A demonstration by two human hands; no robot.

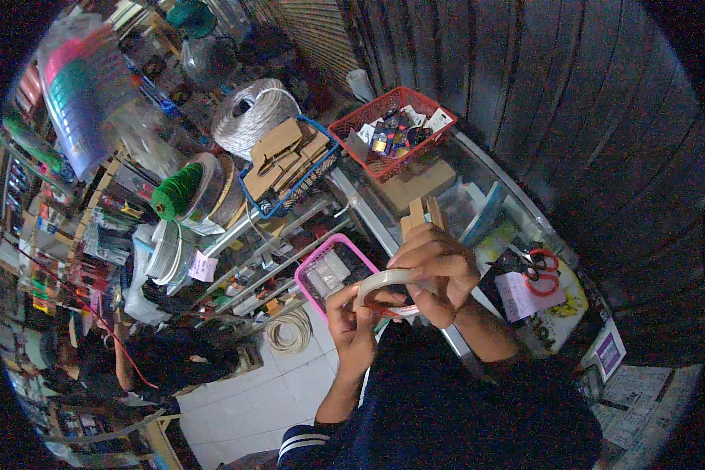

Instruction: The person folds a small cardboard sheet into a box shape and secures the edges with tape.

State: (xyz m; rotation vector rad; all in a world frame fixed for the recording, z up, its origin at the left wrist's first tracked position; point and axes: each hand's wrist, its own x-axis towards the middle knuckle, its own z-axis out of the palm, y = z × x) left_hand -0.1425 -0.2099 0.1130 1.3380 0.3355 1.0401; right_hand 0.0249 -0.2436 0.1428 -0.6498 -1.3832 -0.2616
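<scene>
A roll of pale tape (389, 277) is held up in front of my chest, between both hands. My left hand (350, 325) is closed on the roll's left side, thumb and fingers curled about its rim. On its other side, my right hand (440, 274) grips the roll with bent fingers. Part of the roll is covered by my fingers, and no loose tape end can be made out. Just beyond my right hand stand some small tan cardboard pieces (422, 213). Scissors with orange-red handles (542, 274) lie to the right, beside a pinkish paper slip (517, 294).
A glass counter (489, 157) carries a red basket (399, 166) of small packages. Left of it are a blue basket (270, 210) of cardboard and a twine spool (247, 121). Lower down are a pink basket (303, 276) and coiled cable (288, 330). Another person's arm (123, 360) shows far left.
</scene>
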